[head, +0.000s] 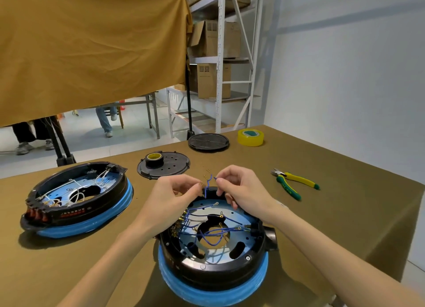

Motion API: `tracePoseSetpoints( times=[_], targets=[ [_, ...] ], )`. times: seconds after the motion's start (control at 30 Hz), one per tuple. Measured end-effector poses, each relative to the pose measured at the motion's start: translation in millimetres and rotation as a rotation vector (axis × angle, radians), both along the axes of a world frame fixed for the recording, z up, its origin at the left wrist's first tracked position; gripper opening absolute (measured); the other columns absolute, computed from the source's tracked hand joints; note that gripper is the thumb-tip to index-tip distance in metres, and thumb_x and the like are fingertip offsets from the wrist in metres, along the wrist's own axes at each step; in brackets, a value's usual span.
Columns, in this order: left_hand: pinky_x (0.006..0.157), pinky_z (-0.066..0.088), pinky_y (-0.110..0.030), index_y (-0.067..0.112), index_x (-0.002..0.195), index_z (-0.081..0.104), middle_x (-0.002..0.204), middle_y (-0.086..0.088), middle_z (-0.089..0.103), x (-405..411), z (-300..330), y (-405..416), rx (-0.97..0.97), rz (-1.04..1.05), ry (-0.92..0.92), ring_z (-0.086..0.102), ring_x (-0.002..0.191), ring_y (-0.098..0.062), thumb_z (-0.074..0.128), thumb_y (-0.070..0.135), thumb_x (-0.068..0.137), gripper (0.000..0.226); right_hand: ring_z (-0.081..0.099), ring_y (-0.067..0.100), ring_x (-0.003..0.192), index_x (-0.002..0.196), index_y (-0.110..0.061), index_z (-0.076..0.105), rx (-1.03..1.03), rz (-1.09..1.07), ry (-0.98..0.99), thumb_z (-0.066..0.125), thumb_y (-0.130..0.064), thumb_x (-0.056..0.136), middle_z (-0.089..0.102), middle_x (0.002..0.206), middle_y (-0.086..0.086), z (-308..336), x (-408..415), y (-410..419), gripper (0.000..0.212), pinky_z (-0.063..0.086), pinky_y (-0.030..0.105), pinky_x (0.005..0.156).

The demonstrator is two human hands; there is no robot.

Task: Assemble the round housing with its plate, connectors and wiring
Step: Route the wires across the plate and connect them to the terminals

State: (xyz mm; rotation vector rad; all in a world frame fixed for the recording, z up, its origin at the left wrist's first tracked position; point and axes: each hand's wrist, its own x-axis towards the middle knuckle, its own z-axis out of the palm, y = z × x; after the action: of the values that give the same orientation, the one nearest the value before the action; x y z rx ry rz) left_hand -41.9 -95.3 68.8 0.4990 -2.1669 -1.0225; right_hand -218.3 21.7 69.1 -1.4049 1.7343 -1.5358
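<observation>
Your left hand point(177, 192) and right hand point(239, 187) meet just above the far rim of the round housing point(213, 267), which stands on the counter point(333, 214) close to you. Both grips are pinching the blue wire point(208, 184). The wire stands nearly upright between the two grips, and its lower end goes down toward the plate point(239, 217). The right hand holds the free upper end, so I think it should lead.

Yellow-handled pliers point(295, 186) lie near the counter's point(345, 214) right edge; a clear tape roll point(250, 137) sits at its far edge, cardboard boxes point(212, 39) shelved beyond.
</observation>
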Motion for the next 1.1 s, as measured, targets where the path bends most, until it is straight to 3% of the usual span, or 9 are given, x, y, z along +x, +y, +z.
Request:
tracePoseSetpoints(
  times=[0.17,0.3,0.4,0.57,0.63,0.73,0.9,1.1],
  targets=[
    [0.073,0.048,-0.008,0.024,0.1,0.077,0.087,0.007,0.079,11.7,-4.1,8.2,0.159,-0.016,0.051,0.071,0.084,-0.002,0.05,0.027,0.108,0.029,0.049,0.011,0.041,0.097,-0.003,0.063,0.05,0.085,-0.016,0.06,-0.006,0.102,0.069,0.068,0.004,-4.4,14.9,-0.3,0.006,0.036,0.019,0.039],
    [0.076,0.056,-0.016,0.026,0.099,0.079,0.084,0.01,0.078,13.3,-7.5,10.9,0.084,0.004,0.025,0.074,0.082,-0.005,0.068,0.024,0.098,0.011,0.049,0.013,0.044,0.104,0.001,0.063,0.076,0.102,-0.084,0.06,-0.008,0.102,0.069,0.07,0.006,-3.0,21.3,0.6,0.01,0.035,0.019,0.04],
    [0.076,0.059,-0.019,0.033,0.101,0.078,0.087,0.014,0.078,12.4,-10.0,10.4,0.026,-0.006,0.02,0.074,0.084,-0.007,0.069,0.022,0.097,0.015,0.046,0.011,0.044,0.109,-0.006,0.068,0.11,0.142,-0.146,0.061,-0.014,0.103,0.07,0.071,0.005,1.4,20.9,2.3,0.013,0.035,0.018,0.041],
    [0.067,0.058,-0.021,0.038,0.101,0.077,0.084,0.012,0.078,12.9,-14.2,9.4,-0.051,-0.027,-0.031,0.073,0.074,-0.009,0.067,0.025,0.099,0.016,0.054,0.003,0.051,0.103,-0.005,0.076,0.103,0.054,0.002,0.067,-0.016,0.099,0.071,0.069,0.004,0.8,21.6,-1.1,0.014,0.039,0.013,0.047],
    [0.069,0.059,-0.022,0.038,0.107,0.074,0.084,0.013,0.078,11.9,-15.7,8.9,-0.042,-0.006,-0.011,0.074,0.077,-0.008,0.071,0.028,0.096,0.015,0.053,0.005,0.047,0.101,-0.004,0.073,0.106,0.028,-0.085,0.065,-0.015,0.1,0.07,0.067,0.004,-0.4,23.8,-3.5,0.013,0.038,0.014,0.044],
    [0.071,0.06,-0.023,0.034,0.115,0.069,0.081,0.012,0.076,11.5,-15.7,7.8,-0.036,0.068,0.02,0.073,0.077,-0.005,0.083,0.034,0.085,0.033,0.044,0.01,0.04,0.098,-0.007,0.066,0.115,0.013,-0.245,0.06,-0.012,0.103,0.069,0.066,0.004,0.3,28.0,-7.1,0.01,0.031,0.018,0.037],
    [0.072,0.054,-0.014,0.026,0.119,0.073,0.088,0.02,0.068,14.3,-15.3,8.5,-0.365,0.182,0.05,0.065,0.079,-0.003,0.084,0.025,0.084,0.036,0.042,0.012,0.041,0.094,-0.007,0.062,0.14,-0.024,-0.395,0.055,-0.01,0.103,0.067,0.067,0.005,2.9,34.9,-12.5,0.012,0.028,0.018,0.038],
    [0.074,0.057,-0.026,0.019,0.127,0.072,0.101,0.011,0.063,11.2,-15.8,9.0,-0.561,0.175,-0.059,0.062,0.079,-0.004,0.083,0.019,0.085,0.043,0.04,0.011,0.043,0.093,-0.004,0.06,0.136,-0.024,-0.52,0.054,-0.007,0.103,0.063,0.069,0.008,2.8,34.2,-13.7,0.012,0.026,0.02,0.039]
  ],
)
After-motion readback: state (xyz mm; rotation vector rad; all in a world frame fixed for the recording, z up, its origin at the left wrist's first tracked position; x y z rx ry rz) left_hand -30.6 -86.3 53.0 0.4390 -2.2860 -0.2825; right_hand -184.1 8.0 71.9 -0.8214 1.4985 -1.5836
